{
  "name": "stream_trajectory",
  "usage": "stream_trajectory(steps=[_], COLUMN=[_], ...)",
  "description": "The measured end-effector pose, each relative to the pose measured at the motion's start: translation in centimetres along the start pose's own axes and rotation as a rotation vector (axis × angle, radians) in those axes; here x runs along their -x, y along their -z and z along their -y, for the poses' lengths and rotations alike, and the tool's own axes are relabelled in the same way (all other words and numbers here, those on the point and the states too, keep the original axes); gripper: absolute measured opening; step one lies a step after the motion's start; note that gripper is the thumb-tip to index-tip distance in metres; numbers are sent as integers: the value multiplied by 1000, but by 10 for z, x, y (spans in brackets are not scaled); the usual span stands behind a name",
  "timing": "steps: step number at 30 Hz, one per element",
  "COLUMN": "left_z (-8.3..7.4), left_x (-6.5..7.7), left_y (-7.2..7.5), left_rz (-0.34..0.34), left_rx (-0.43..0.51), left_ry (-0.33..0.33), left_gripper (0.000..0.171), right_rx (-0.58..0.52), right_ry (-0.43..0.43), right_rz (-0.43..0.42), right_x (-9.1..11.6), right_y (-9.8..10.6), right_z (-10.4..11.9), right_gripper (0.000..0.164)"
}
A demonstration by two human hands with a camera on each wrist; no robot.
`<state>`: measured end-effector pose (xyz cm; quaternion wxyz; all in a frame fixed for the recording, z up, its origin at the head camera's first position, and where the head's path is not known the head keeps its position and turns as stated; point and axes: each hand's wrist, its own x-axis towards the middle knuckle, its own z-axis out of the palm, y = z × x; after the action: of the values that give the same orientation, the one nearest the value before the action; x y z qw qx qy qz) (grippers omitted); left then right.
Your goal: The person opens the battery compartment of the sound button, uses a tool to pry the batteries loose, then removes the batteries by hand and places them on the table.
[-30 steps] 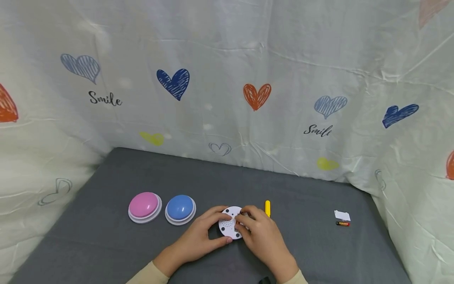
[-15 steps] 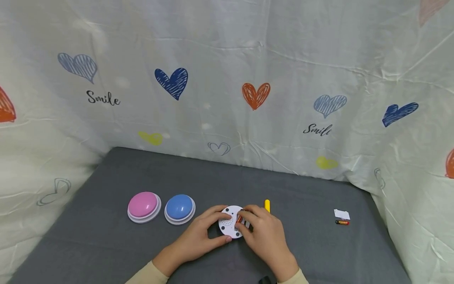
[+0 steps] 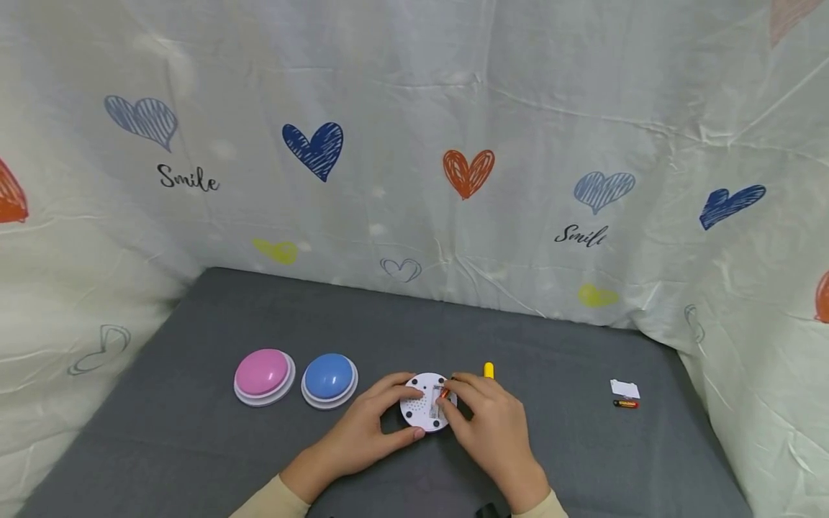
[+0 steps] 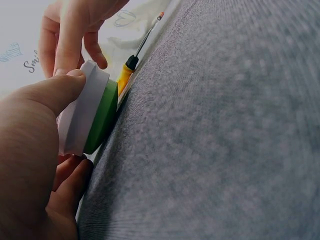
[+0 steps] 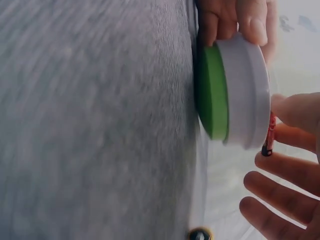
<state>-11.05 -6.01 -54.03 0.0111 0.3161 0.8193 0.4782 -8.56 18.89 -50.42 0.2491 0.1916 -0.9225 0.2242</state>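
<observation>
A round push-button buzzer [image 3: 421, 406] lies upside down on the table, its white base up and its green dome [image 5: 212, 95] against the cloth. My left hand [image 3: 365, 432] holds the base by its rim from the left, thumb on the near side and fingers on the far side. Just over the base's right part, my right hand [image 3: 495, 424] pinches a small red-and-black battery [image 5: 270, 135] between thumb and index finger; its other fingers are spread. A slot-like battery compartment [image 3: 435, 403] shows in the base beside the battery.
Pink-domed [image 3: 262, 374] and blue-domed [image 3: 329, 378] buzzers stand to the left. Beyond my right hand lies a yellow-handled screwdriver [image 4: 131, 65]. Farther right are a small white piece [image 3: 624, 389] and another battery [image 3: 626, 404]. A black object [image 3: 487, 511] shows at the bottom edge.
My right hand has shifted slightly right, and the battery in its fingertips has moved toward the base's right edge. More of the compartment shows now. My left hand keeps its hold.
</observation>
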Motion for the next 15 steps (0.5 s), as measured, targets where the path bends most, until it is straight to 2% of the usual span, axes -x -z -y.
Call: stream_trajectory(steps=[4,8,15], left_z=[2,2,2], left_x=[1,0,0], left_y=[1,0,-2], left_rz=[-13,-30,-33], left_rx=[-12,-18,-19], left_ry=[-6,-17,-20], left_gripper=[51,52,52], right_rx=[9,55,135], right_ry=[-46,-86,-240], right_rz=[-45,-96,-152], right_x=[3,9,27], right_y=[5,14,37], right_z=[-11,-33,-73], right_gripper=[28,29,30])
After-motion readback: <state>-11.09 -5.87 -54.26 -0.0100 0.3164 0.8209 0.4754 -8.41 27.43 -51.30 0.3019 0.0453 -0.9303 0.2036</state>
